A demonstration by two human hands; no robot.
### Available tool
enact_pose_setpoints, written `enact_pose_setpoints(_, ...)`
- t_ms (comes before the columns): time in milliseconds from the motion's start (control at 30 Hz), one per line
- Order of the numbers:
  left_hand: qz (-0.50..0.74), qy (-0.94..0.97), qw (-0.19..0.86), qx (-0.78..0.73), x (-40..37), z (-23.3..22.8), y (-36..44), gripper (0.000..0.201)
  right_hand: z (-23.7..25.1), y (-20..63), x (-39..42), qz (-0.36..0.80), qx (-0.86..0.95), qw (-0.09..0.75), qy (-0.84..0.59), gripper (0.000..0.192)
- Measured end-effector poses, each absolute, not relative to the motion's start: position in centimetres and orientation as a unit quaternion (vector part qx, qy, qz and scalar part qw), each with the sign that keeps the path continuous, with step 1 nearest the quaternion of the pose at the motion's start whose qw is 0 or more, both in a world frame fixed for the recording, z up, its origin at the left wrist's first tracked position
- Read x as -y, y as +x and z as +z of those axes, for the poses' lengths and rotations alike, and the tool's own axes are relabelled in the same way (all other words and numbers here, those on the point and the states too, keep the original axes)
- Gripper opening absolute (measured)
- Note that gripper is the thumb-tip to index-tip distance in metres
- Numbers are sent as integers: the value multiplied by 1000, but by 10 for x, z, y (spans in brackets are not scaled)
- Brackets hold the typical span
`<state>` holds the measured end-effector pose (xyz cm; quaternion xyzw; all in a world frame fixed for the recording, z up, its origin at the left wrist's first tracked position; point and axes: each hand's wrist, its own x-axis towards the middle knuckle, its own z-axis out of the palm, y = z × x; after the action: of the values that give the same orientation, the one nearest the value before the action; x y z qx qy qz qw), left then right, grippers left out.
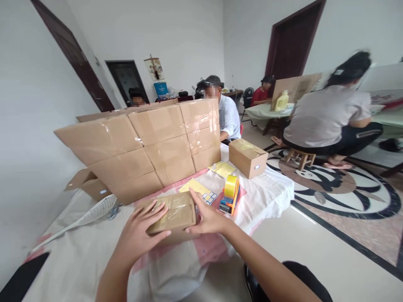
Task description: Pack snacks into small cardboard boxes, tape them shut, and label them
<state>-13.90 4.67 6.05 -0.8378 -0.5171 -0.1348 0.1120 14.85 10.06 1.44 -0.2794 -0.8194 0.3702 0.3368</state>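
Both my hands on a small taped box [171, 214].

The box is brown cardboard, glossy with clear tape (wrinkled on top), lying on the cloth [78, 251] before the stacked boxes [147, 147]; my left hand [138, 233] lies flat over its left end, fingers spread; my right hand [206, 218] presses its right side, fingers open, gripping nothing else.
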Motion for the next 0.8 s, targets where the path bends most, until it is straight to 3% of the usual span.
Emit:
enact_pose_setpoints(133, -198, -825, 224, 479, -36, 66, -126, 53, 34, 155, -91, 316, 808, 420, -265, 115)
enact_pose_setpoints(233, -330, -758, 331, 454, -29, 61, -108, 65, 71, 186, -86, 221, 770, 506, -319, 103)
enact_pose_setpoints(300, -394, -729, 339, 445, -31, 50, -96, 68, 97, 219, -81, 138, 717, 569, -378, 99)
enact_pose_setpoints(400, -388, -754, 265, 459, -46, 22, -83, 50, 130, 284, -67, 9, 627, 624, -465, 90)
enact_pose_setpoints(500, -308, -790, 187, 496, -69, -19, -74, 33, 152, 352, -43, -50, 570, 601, -558, 82)
enact_pose_setpoints(667, -203, -782, 59, 587, -99, -77, -70, 53, 145, 424, -23, 0, 535, 495, -685, 81)
enact_pose_setpoints(800, -133, -792, -5, 595, -106, -83, -71, 58, 114, 437, -44, 81, 524, 442, -724, 81)
